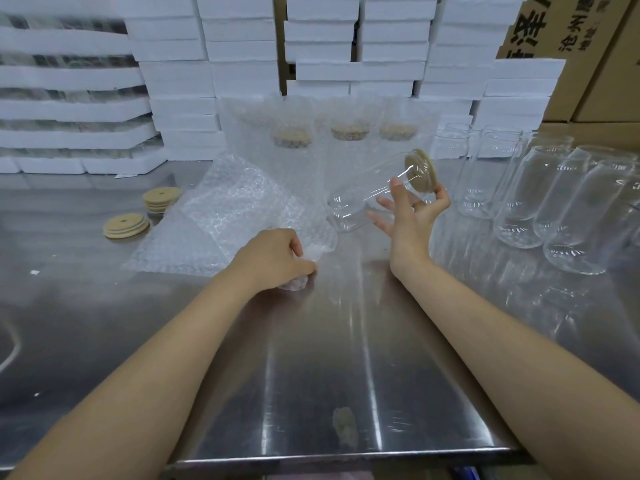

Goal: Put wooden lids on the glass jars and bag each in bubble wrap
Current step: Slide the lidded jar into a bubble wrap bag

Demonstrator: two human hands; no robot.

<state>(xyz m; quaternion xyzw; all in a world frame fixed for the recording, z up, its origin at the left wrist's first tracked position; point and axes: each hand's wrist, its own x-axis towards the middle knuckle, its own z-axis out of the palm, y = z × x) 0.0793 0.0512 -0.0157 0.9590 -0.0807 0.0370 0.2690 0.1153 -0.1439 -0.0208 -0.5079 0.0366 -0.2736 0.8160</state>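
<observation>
At a stainless steel table (329, 358), a person's right hand (408, 216) holds a lidded glass jar (360, 199) tilted in the air, thumb and fingertips curled around its neck just below the wooden lid (417, 169), base pointing down and left. The left hand (277, 258) grips the near corner of a bubble wrap bag (235, 216) lying on the table left of the jar. Two stacks of loose lids (126, 226) sit at far left, bagged jars (294, 150) stand at far centre, and unlidded jars (554, 199) crowd the right. White foam boxes (180, 81) and cardboard cartons (595, 64) rise behind.
</observation>
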